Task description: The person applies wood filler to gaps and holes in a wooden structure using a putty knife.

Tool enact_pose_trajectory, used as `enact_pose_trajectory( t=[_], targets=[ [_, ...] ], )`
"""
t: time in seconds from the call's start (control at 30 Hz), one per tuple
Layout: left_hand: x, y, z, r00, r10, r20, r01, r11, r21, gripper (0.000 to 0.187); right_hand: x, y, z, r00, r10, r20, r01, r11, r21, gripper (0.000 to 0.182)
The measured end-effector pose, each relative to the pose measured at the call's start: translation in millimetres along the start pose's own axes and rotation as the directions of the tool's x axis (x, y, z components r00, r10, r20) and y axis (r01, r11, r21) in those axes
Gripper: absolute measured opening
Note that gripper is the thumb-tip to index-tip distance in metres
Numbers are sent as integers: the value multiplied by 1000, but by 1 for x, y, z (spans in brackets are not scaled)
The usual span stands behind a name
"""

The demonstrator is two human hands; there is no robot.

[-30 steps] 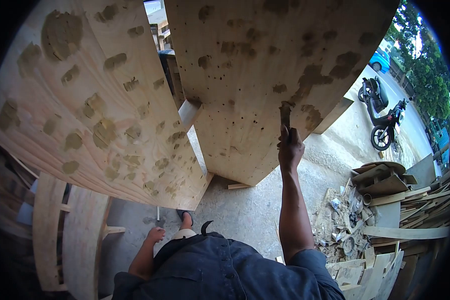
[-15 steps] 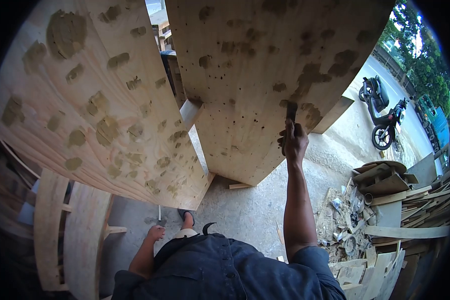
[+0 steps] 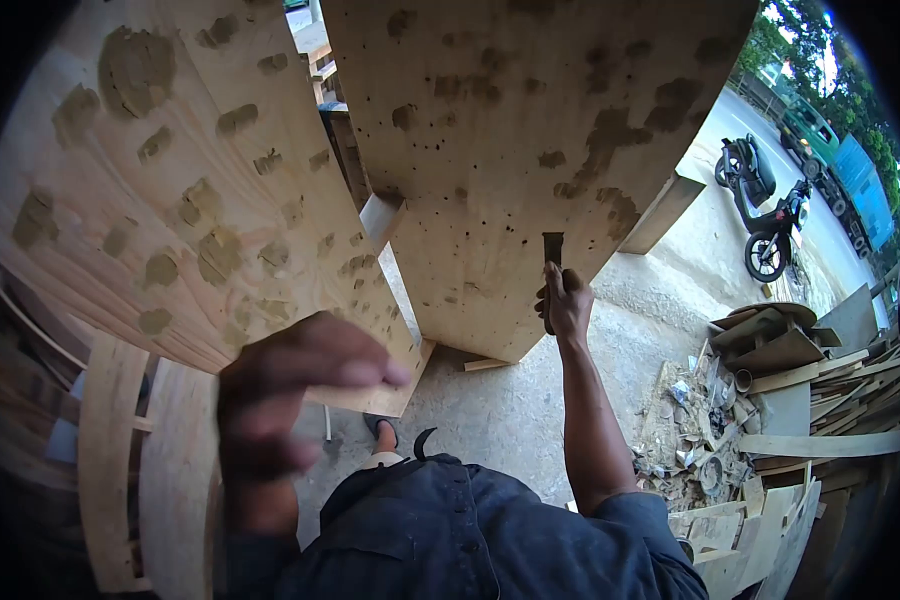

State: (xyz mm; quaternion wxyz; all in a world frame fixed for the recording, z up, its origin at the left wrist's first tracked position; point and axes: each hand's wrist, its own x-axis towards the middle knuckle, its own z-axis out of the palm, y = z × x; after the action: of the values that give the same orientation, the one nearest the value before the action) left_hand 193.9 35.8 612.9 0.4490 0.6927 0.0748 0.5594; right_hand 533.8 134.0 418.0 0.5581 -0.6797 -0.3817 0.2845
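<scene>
the blurred left hand point(image 3: 295, 385) hovers in front, fingers point(image 3: 350, 358) loosely bent; the right arm point(image 3: 600, 420) stretches forward, the right hand point(image 3: 568, 305) clenched.

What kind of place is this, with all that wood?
Probably a roadside woodworking spot: a big patched wooden panel, a pile of wood strips, and a motorbike standing near the street.

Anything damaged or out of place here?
The panel at the scraper is pocked with small dark holes and blotched with brown patches, marring its pale surface. At right, debris lies heaped beside jumbled scrap wood, looking untidy.
</scene>
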Motion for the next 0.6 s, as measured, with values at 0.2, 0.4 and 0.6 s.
enact_pose_trajectory(
  t=[0.2,0.4,0.6],
  targets=[
    [21,85,45,679,726,-109,-725,687,55,31,-11,19,-20,1000,21,-10,-21,1000,23,40],
    [25,82,47,670,732,-124,-730,680,67,32,-20,31,-31,999,15,29,-16,999,39,39],
    [22,73,44,633,766,-110,-766,641,56,33,-5,57,-26,999,-15,48,17,999,-48,36]
  ],
)
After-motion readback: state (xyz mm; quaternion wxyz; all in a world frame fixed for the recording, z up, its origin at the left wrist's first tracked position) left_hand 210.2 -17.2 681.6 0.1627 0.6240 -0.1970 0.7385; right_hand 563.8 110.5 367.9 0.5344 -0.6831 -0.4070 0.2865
